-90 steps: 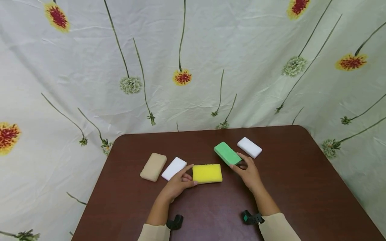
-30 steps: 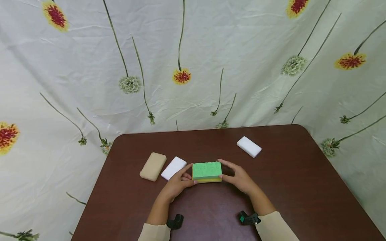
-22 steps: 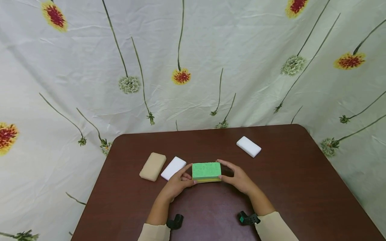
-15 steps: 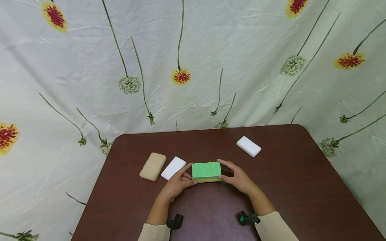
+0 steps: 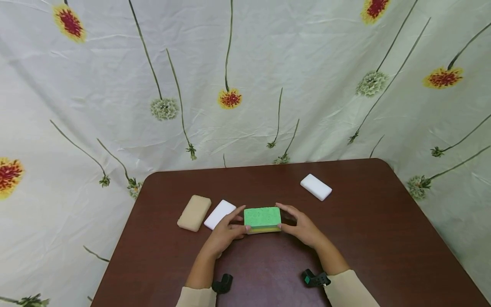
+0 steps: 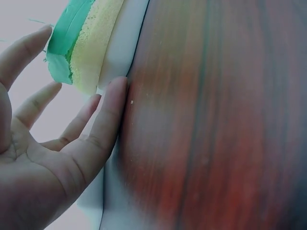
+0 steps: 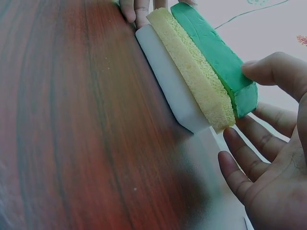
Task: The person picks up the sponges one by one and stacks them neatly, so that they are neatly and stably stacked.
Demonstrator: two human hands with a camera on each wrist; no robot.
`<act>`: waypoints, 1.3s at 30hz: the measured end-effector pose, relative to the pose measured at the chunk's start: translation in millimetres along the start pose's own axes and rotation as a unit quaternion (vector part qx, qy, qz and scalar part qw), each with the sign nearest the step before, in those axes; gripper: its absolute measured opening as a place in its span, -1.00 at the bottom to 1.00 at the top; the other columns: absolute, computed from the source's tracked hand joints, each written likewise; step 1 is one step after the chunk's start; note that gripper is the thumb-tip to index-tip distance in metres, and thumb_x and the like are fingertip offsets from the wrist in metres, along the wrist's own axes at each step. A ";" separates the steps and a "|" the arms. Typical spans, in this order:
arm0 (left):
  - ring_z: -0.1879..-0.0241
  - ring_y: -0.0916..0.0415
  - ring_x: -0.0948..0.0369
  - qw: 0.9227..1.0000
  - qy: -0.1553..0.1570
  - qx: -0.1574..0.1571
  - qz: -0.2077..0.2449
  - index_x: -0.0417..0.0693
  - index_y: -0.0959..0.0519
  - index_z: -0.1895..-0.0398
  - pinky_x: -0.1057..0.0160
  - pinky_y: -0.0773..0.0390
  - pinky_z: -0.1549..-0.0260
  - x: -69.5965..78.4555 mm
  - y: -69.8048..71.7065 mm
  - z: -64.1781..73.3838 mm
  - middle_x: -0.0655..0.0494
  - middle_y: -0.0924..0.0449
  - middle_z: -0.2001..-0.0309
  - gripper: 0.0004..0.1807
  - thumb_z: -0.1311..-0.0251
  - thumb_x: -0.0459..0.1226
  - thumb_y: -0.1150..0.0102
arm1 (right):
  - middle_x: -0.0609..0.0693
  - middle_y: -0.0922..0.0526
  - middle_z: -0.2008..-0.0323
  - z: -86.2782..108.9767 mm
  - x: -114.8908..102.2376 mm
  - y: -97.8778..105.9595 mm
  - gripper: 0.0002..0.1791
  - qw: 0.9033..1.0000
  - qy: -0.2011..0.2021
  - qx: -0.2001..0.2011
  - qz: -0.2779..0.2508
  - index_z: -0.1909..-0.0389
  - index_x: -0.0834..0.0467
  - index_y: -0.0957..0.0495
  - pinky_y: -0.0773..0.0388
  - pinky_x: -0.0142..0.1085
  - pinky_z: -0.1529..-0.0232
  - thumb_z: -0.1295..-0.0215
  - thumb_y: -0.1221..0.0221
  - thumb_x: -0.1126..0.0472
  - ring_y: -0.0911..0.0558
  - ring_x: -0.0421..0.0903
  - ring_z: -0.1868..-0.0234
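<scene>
A green sponge (image 5: pixel 262 216) lies on top of a yellow sponge (image 5: pixel 264 230). In the right wrist view, a white block (image 7: pixel 168 79) is underneath the yellow sponge (image 7: pixel 192 76). At the stack's left end, my left hand (image 5: pixel 224 233) has its fingers spread, the thumb at the green sponge's near corner. The left wrist view shows those fingers (image 6: pixel 108 112) mostly straight, the lowest by the tabletop. From the other end my right hand (image 5: pixel 304 229) pinches the green sponge, its thumb (image 7: pixel 268 72) on the green side. Its far fingertips are partly hidden.
Left of the stack lie a beige sponge (image 5: pixel 194 213) and a white block (image 5: pixel 220 214), the latter close behind my left hand. Another white block (image 5: pixel 316 186) sits farther back to the right. The brown table (image 5: pixel 368 221) meets a flowered cloth (image 5: pixel 314 55) behind.
Three seconds ago my right hand held the green sponge to the right; since then it has come onto the yellow one. In the last half second my left fingers have spread and its thumb has risen.
</scene>
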State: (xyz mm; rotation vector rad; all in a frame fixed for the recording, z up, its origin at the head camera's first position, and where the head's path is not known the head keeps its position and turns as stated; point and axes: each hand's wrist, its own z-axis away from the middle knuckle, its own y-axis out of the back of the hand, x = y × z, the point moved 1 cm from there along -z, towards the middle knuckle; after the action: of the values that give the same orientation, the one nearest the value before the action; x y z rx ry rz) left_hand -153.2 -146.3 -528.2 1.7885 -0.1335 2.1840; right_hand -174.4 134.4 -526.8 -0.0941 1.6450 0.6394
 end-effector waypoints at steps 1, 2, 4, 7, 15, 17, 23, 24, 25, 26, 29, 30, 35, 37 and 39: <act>0.06 -0.65 0.12 1.000 -0.002 0.001 0.001 0.18 -0.21 -0.57 0.08 -0.67 0.04 0.2 -0.4 0.0 -0.21 -0.33 -0.22 -0.18 -0.27 -0.16 -0.36 | 0.14 -0.32 -0.47 0.2 -0.3 0.0 -0.26 1.000 0.000 0.000 0.000 -0.51 0.11 -0.27 -0.30 0.24 -0.38 -0.37 -0.30 0.12 -0.34 0.26 -0.46; 0.06 -0.65 0.13 1.000 -0.003 0.002 0.002 0.17 -0.23 -0.56 0.08 -0.67 0.05 0.3 -0.8 0.0 -0.20 -0.33 -0.21 -0.19 -0.28 -0.16 -0.36 | 0.14 -0.32 -0.47 0.3 -0.6 0.1 -0.26 1.000 0.000 0.000 0.001 -0.51 0.11 -0.27 -0.30 0.24 -0.38 -0.37 -0.30 0.12 -0.34 0.26 -0.46; 0.06 -0.64 0.14 1.000 -0.002 0.006 0.005 0.17 -0.26 -0.55 0.09 -0.67 0.05 0.2 -1.5 0.0 -0.19 -0.35 -0.19 -0.21 -0.27 -0.18 -0.36 | 0.14 -0.32 -0.47 0.6 -0.9 0.1 -0.26 1.000 0.000 -0.001 0.002 -0.52 0.11 -0.27 -0.29 0.24 -0.38 -0.37 -0.30 0.12 -0.34 0.26 -0.46; 0.07 -0.62 0.16 1.000 -0.002 0.012 0.007 0.16 -0.29 -0.53 0.09 -0.66 0.06 -0.2 -2.2 0.2 -0.18 -0.37 -0.16 -0.23 -0.27 -0.19 -0.36 | 0.14 -0.31 -0.48 1.0 -1.1 0.3 -0.26 1.000 0.000 -0.001 0.003 -0.52 0.10 -0.27 -0.29 0.24 -0.38 -0.37 -0.30 0.11 -0.33 0.25 -0.47; 0.07 -0.61 0.18 1.000 0.007 0.022 0.013 0.16 -0.33 -0.51 0.10 -0.67 0.06 -1.1 -3.1 0.9 -0.16 -0.40 -0.15 -0.24 -0.25 -0.19 -0.38 | 0.15 -0.31 -0.48 1.6 0.2 0.5 -0.26 1.000 0.004 -0.002 0.012 -0.51 0.13 -0.28 -0.32 0.20 -0.39 -0.37 -0.30 0.11 -0.34 0.24 -0.47; 0.06 -0.61 0.18 1.000 0.009 0.024 0.014 0.15 -0.33 -0.51 0.10 -0.67 0.06 -1.6 -3.2 0.8 -0.17 -0.40 -0.15 -0.25 -0.25 -0.19 -0.38 | 0.15 -0.31 -0.48 1.4 0.8 0.4 -0.26 1.000 0.006 -0.002 0.013 -0.51 0.14 -0.28 -0.32 0.19 -0.39 -0.37 -0.30 0.11 -0.34 0.24 -0.47; 0.04 -0.61 0.17 1.000 0.010 0.026 0.012 0.16 -0.33 -0.51 0.09 -0.67 0.06 -3.0 -3.4 0.4 -0.16 -0.42 -0.15 -0.24 -0.25 -0.17 -0.38 | 0.15 -0.30 -0.48 1.4 -0.1 0.5 -0.24 1.000 0.007 -0.004 0.001 -0.52 0.12 -0.26 -0.32 0.19 -0.39 -0.36 -0.30 0.11 -0.33 0.23 -0.47; 0.04 -0.61 0.17 1.000 0.010 0.026 0.012 0.17 -0.33 -0.51 0.09 -0.67 0.06 -2.9 -3.4 0.5 -0.16 -0.41 -0.15 -0.24 -0.25 -0.17 -0.38 | 0.14 -0.30 -0.48 1.4 0.1 0.5 -0.24 1.000 0.008 -0.003 -0.003 -0.52 0.12 -0.26 -0.32 0.19 -0.39 -0.36 -0.30 0.11 -0.33 0.22 -0.48; 0.04 -0.61 0.17 1.000 0.010 0.026 0.013 0.17 -0.33 -0.51 0.09 -0.67 0.06 -2.9 -3.5 0.4 -0.16 -0.41 -0.15 -0.24 -0.24 -0.17 -0.39 | 0.15 -0.30 -0.48 1.4 0.3 0.5 -0.25 1.000 0.011 -0.002 -0.007 -0.52 0.11 -0.26 -0.32 0.19 -0.39 -0.36 -0.30 0.12 -0.34 0.22 -0.47; 0.04 -0.61 0.17 1.000 0.009 0.027 0.013 0.17 -0.33 -0.51 0.09 -0.67 0.06 -2.9 -3.5 0.4 -0.16 -0.41 -0.14 -0.24 -0.24 -0.17 -0.39 | 0.15 -0.31 -0.48 1.3 0.7 0.7 -0.24 1.000 0.014 0.000 -0.012 -0.52 0.11 -0.25 -0.32 0.18 -0.39 -0.36 -0.30 0.13 -0.34 0.22 -0.47; 0.05 -0.61 0.18 0.999 0.008 0.027 0.015 0.17 -0.33 -0.51 0.09 -0.67 0.06 -2.9 -3.6 0.0 -0.16 -0.41 -0.14 -0.24 -0.24 -0.18 -0.39 | 0.18 -0.35 -0.46 1.0 0.5 2.4 -0.26 0.999 0.018 0.018 -0.033 -0.51 0.08 -0.26 -0.35 0.13 -0.38 -0.36 -0.30 0.17 -0.37 0.22 -0.45; 0.05 -0.61 0.18 0.999 0.008 0.027 0.015 0.17 -0.33 -0.51 0.10 -0.67 0.06 -2.8 -3.6 0.0 -0.16 -0.41 -0.14 -0.24 -0.24 -0.19 -0.39 | 0.19 -0.37 -0.45 0.7 0.3 3.3 -0.27 0.999 0.018 0.027 -0.039 -0.51 0.08 -0.27 -0.38 0.09 -0.37 -0.37 -0.29 0.17 -0.39 0.21 -0.44; 0.05 -0.61 0.18 1.000 0.007 0.026 0.014 0.17 -0.32 -0.52 0.09 -0.68 0.06 -2.2 -3.6 -0.3 -0.16 -0.40 -0.15 -0.23 -0.24 -0.18 -0.39 | 0.25 -0.43 -0.40 -1.0 -2.4 9.2 -0.34 0.994 0.011 0.092 -0.062 -0.46 0.11 -0.33 -0.48 -0.13 -0.30 -0.38 -0.28 0.20 -0.44 0.20 -0.39; 0.05 -0.62 0.18 1.000 0.006 0.026 0.014 0.17 -0.32 -0.52 0.09 -0.68 0.06 -1.9 -3.5 -0.4 -0.16 -0.41 -0.15 -0.23 -0.24 -0.18 -0.39 | 0.28 -0.44 -0.38 -1.9 -2.6 11.7 -0.36 0.991 0.009 0.117 -0.069 -0.44 0.13 -0.35 -0.49 -0.19 -0.28 -0.37 -0.28 0.22 -0.45 0.21 -0.37; 0.06 -0.62 0.18 1.000 0.006 0.024 0.014 0.18 -0.32 -0.52 0.10 -0.67 0.06 -1.8 -3.5 -0.5 -0.16 -0.41 -0.15 -0.23 -0.24 -0.18 -0.39 | 0.29 -0.44 -0.37 -2.3 -2.6 14.5 -0.37 0.987 0.006 0.142 -0.073 -0.43 0.15 -0.36 -0.49 -0.27 -0.26 -0.37 -0.28 0.23 -0.45 0.20 -0.36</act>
State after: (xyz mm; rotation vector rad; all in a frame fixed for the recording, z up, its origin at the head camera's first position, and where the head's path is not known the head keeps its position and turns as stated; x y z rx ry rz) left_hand -152.3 -143.2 -530.5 1.8098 -0.1033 2.2342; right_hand -182.0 144.8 -519.2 -0.0113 1.7070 0.2901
